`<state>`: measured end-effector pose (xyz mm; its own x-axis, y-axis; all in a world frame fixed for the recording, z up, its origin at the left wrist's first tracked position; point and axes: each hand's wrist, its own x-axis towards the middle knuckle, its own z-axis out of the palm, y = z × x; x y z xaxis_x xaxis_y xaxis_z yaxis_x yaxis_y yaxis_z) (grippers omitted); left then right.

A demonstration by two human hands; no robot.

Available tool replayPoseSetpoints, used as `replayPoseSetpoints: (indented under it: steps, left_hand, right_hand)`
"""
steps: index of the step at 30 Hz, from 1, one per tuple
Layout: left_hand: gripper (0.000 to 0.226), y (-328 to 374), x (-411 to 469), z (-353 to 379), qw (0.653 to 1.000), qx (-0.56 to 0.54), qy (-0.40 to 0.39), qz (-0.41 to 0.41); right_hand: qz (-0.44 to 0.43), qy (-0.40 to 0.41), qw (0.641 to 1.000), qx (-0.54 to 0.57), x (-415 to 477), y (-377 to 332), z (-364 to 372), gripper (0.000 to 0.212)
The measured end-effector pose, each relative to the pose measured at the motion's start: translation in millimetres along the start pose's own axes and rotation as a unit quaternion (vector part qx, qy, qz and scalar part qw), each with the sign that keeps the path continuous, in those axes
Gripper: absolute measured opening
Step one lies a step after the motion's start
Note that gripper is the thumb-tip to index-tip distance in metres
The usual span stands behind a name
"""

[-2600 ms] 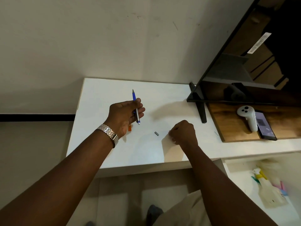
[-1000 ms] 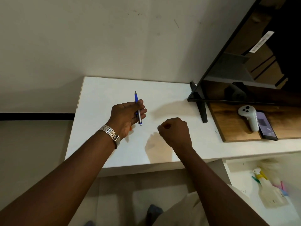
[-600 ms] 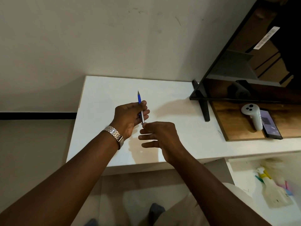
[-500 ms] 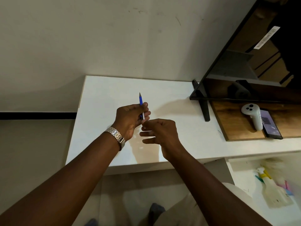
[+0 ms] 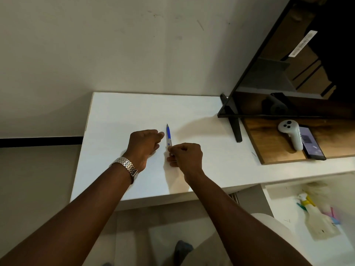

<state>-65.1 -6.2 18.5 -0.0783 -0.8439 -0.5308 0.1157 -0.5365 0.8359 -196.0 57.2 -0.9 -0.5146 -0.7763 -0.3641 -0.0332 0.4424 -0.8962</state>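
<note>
A blue pen point(image 5: 168, 135) with a silver tip stands nearly upright above the white table point(image 5: 119, 116), tip pointing away from me. My right hand point(image 5: 186, 156) pinches its lower end between thumb and curled fingers. My left hand point(image 5: 144, 144), with a metal watch point(image 5: 125, 167) on the wrist, lies palm down just left of the pen. Its fingers are relaxed and apart from the pen. What is under the left palm is hidden.
A black monitor point(image 5: 288, 73) stands at the right on a thin foot point(image 5: 235, 129). Beside it a wooden board point(image 5: 269, 148) carries a white controller point(image 5: 290, 135) and a phone point(image 5: 311, 143). A spray bottle point(image 5: 317, 217) lies on the lower surface at the right.
The small metal piece is gone from the table after my right hand moved over it. The pen has passed from my left hand to my right, and the left has dropped beside it.
</note>
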Motion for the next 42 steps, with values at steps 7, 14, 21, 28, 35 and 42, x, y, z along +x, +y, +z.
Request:
replayPoseSetpoints:
  steps: [7, 14, 21, 28, 35, 42]
  left_hand:
    - [0.013, 5, 2, -10, 0.999, 0.022, 0.008, 0.034]
    - [0.009, 10, 11, -25, 0.996, 0.060, 0.037, 0.053]
    - [0.021, 5, 14, -37, 0.972, 0.200, 0.055, 0.114]
    - [0.015, 8, 9, -37, 0.957, 0.232, 0.086, 0.149]
    - [0.015, 4, 11, -40, 0.967, 0.203, 0.078, 0.134]
    - [0.025, 4, 18, -43, 0.979, 0.182, 0.062, 0.075]
  right_hand:
    - [0.013, 0.002, 0.998, -0.057, 14, 8, -1, 0.025]
    - [0.027, -0.006, 0.997, -0.078, 20, 9, -3, 0.029]
    - [-0.017, 0.003, 0.994, -0.106, 13, 2, -4, 0.028]
    - [-0.207, -0.064, 0.922, -0.322, -3, -8, 39, 0.038]
    - [-0.168, -0.065, 0.903, -0.390, 5, -15, 59, 0.028]
    - [-0.144, -0.061, 0.951, -0.266, -4, -19, 50, 0.041]
